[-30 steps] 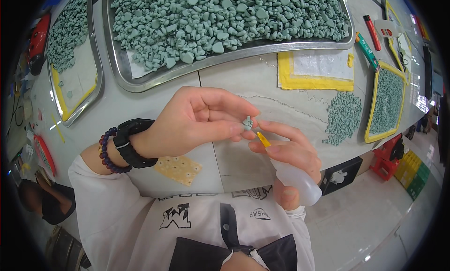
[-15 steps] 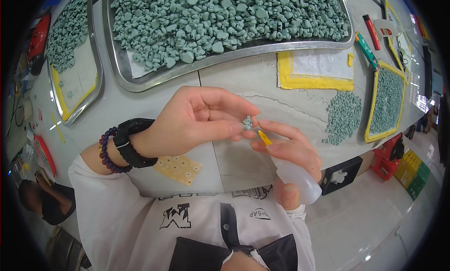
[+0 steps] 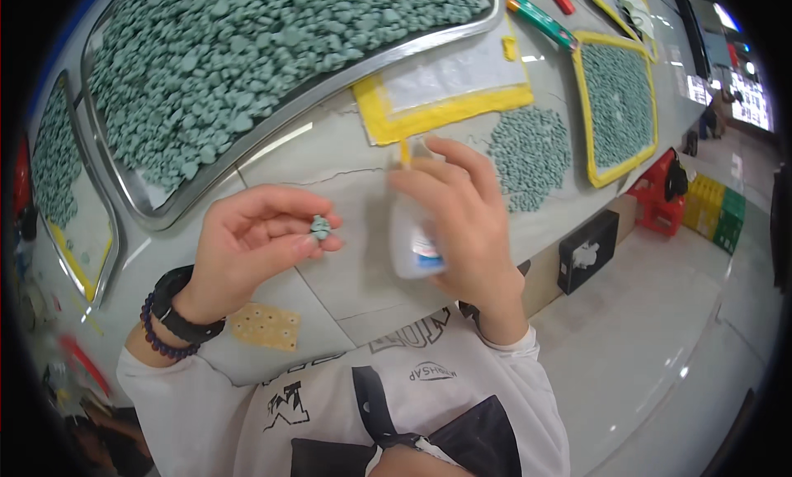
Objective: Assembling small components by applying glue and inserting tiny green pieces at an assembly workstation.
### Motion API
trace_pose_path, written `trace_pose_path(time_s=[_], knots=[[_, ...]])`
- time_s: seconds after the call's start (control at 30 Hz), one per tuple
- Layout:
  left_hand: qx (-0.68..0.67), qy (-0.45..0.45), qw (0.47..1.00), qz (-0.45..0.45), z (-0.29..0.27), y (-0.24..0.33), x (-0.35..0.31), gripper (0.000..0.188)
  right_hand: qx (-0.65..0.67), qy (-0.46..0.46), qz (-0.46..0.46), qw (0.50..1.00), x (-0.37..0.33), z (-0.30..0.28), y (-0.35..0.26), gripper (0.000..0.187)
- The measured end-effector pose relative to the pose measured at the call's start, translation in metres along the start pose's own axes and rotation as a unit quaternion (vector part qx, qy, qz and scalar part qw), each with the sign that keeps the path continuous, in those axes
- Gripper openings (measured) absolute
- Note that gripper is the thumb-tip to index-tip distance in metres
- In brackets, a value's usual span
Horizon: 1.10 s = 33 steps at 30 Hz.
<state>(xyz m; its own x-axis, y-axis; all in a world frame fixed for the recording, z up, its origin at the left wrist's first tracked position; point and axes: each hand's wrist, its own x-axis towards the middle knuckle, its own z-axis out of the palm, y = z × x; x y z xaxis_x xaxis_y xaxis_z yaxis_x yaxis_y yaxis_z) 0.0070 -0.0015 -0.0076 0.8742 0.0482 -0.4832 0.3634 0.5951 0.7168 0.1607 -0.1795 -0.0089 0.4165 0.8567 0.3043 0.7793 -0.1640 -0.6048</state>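
Note:
My left hand [image 3: 252, 250] pinches a small grey-green stone piece [image 3: 320, 226] between thumb and fingers above the grey worktop [image 3: 346, 275]. To its right, my right hand [image 3: 462, 221] grips a white squeeze bottle [image 3: 410, 229] with a yellow nozzle pointing up and away. The two hands are apart, with the bottle's tip well clear of the piece. A black watch and a bead bracelet sit on my left wrist.
A big metal tray [image 3: 272, 122] heaped with green pieces lies ahead, a second tray [image 3: 78, 254] at the left. A yellow-edged cloth [image 3: 450, 97], a loose pile of pieces [image 3: 528, 151], a yellow-rimmed tray [image 3: 619, 106] and a dotted yellow card [image 3: 264, 327] are nearby.
The hands have separated: the bottle's nozzle was touching the piece, and now my right hand has drawn the bottle away to the right and tipped it upright. The view has also shifted.

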Motion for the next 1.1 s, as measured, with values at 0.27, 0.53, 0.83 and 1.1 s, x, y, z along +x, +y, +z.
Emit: trace_pose_path(time_s=[0.27, 0.53, 0.83, 1.1], knots=[[0.010, -0.004, 0.997, 0.082, -0.003, -0.006, 0.001, 0.028, -0.146, 0.079, 0.051, 0.985, -0.028, -0.046, 0.001, 0.030], [0.010, 0.000, 0.998, 0.066, 0.000, -0.004, 0.004, 0.027, -0.198, 0.032, 0.102, 0.974, -0.061, -0.069, 0.024, 0.027], [0.020, 0.021, 0.999, 0.030, 0.000, -0.001, 0.000, 0.029, -0.215, 0.017, 0.067, 0.974, -0.057, -0.061, 0.027, 0.026], [0.032, 0.008, 0.999, 0.014, 0.003, 0.003, 0.003, 0.027, -0.069, 0.072, 0.025, 0.995, -0.023, -0.044, -0.020, 0.027]])
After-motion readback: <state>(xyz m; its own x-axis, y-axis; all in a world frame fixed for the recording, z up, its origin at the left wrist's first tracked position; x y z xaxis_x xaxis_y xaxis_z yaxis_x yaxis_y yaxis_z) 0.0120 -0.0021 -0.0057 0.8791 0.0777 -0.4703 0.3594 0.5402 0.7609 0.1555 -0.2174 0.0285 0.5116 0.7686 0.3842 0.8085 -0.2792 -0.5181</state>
